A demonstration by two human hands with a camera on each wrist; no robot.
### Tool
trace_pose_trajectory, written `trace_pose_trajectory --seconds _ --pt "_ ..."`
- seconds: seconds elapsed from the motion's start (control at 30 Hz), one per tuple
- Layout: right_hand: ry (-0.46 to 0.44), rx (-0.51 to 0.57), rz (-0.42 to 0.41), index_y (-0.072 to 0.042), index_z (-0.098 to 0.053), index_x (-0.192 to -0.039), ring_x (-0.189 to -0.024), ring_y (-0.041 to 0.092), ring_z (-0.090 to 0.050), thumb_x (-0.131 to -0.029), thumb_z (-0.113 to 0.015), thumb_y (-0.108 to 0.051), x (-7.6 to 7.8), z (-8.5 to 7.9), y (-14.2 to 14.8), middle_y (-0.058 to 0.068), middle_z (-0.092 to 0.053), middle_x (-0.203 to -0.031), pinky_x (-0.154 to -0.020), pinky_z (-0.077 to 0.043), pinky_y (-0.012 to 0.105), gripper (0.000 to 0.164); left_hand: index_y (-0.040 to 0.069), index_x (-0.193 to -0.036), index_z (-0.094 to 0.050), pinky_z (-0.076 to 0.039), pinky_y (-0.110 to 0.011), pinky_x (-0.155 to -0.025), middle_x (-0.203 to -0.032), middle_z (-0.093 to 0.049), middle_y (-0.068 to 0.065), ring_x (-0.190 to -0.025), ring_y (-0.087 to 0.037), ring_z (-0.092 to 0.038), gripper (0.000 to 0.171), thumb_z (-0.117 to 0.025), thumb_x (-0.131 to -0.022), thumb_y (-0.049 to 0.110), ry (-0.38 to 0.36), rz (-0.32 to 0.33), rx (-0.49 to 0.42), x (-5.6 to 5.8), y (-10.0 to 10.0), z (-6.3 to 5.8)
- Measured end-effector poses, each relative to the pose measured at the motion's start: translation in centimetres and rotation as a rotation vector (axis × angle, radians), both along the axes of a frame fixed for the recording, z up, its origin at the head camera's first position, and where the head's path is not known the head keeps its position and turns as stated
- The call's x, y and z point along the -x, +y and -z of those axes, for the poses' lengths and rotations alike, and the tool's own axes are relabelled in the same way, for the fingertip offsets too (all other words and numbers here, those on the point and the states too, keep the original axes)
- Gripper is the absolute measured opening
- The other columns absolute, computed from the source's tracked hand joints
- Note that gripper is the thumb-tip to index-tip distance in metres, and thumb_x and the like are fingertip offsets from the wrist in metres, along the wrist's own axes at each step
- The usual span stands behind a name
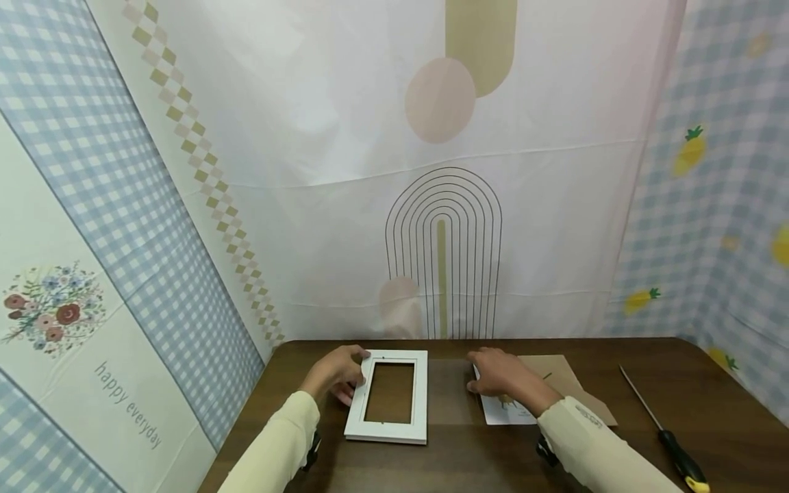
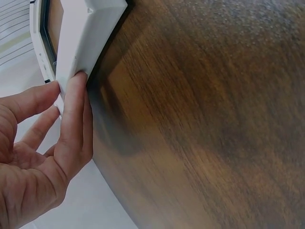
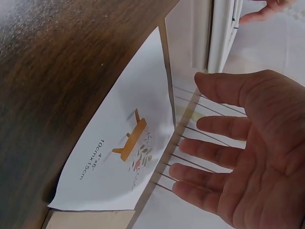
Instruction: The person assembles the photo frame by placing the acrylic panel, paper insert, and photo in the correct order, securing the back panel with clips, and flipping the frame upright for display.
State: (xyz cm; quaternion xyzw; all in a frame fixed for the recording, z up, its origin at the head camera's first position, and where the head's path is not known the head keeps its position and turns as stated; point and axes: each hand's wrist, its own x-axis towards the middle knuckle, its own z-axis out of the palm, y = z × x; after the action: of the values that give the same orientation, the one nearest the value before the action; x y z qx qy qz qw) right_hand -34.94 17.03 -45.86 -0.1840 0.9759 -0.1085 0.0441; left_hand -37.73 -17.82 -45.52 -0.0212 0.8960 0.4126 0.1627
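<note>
A white picture frame point(image 1: 420, 397) with an open middle is at the left of the table. My left hand point(image 1: 337, 373) pinches its left edge between thumb and fingers, also visible in the left wrist view, where the frame's white side point(image 2: 88, 38) shows up close. Whether the frame fully touches the table I cannot tell. My right hand point(image 1: 502, 373) hovers over a white printed paper insert point(image 3: 124, 138) marked 4"x6", its fingers extended and holding nothing. Between frame and insert lies a clear flat sheet point(image 1: 448, 394).
A brown backing board point(image 1: 557, 370) lies partly under the paper insert. Farther right is a screwdriver point(image 1: 674, 452) with a black and yellow handle. The wooden table point(image 1: 493, 459) ends at a printed curtain point(image 1: 333, 253) behind it.
</note>
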Motion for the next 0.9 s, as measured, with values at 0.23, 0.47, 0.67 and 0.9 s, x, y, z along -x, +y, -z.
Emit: trace_pose_trajectory --seconds 0.23,0.47,0.67,0.9 --pt "-0.025 0.010 -0.002 0.006 -0.066 -0.148 -0.142 0.053 -0.062 -0.095 -0.091 -0.026 1.0 0.4 -0.2 0.030 -0.067 -0.152 -0.117 -0.059 0.072 0.066 0.012 -0.155 -0.064 -0.074 -0.039 -0.055 -0.090 -0.064 -0.018 -0.061 -0.023 -0.064 0.071 -0.072 -0.089 -0.010 -0.004 -0.001 -0.017 0.0 -0.1 -0.1" --pt "0.040 -0.064 -0.052 -0.002 -0.069 -0.145 -0.131 0.046 -0.069 -0.093 -0.093 -0.040 5.5 5.1 0.8 0.022 -0.074 -0.142 -0.102 -0.067 0.067 0.069 0.013 -0.154 -0.065 -0.074 -0.039 -0.056 -0.087 -0.063 -0.017 -0.062 -0.023 -0.064 0.069 -0.074 -0.090 -0.010 -0.007 -0.008 -0.018 0.0 -0.1 0.0" --pt "0.004 -0.020 -0.055 0.001 -0.071 -0.141 -0.129 0.044 -0.071 -0.087 -0.100 -0.036 5.4 4.2 0.4 0.021 -0.076 -0.138 -0.103 -0.068 0.064 0.072 0.013 -0.155 -0.065 -0.074 -0.039 -0.055 -0.086 -0.063 -0.015 -0.062 -0.022 -0.063 0.069 -0.074 -0.091 -0.010 -0.016 -0.009 -0.017 0.0 -0.1 0.0" --pt "-0.013 -0.002 -0.035 0.003 -0.073 -0.134 -0.123 0.043 -0.072 -0.079 -0.105 -0.029 5.7 3.6 -0.1 0.020 -0.076 -0.130 -0.104 -0.067 0.064 0.071 0.013 -0.157 -0.064 -0.074 -0.041 -0.056 -0.089 -0.066 -0.018 -0.060 -0.023 -0.065 0.068 -0.074 -0.093 -0.010 -0.040 -0.010 -0.029 0.2 -0.2 0.1"
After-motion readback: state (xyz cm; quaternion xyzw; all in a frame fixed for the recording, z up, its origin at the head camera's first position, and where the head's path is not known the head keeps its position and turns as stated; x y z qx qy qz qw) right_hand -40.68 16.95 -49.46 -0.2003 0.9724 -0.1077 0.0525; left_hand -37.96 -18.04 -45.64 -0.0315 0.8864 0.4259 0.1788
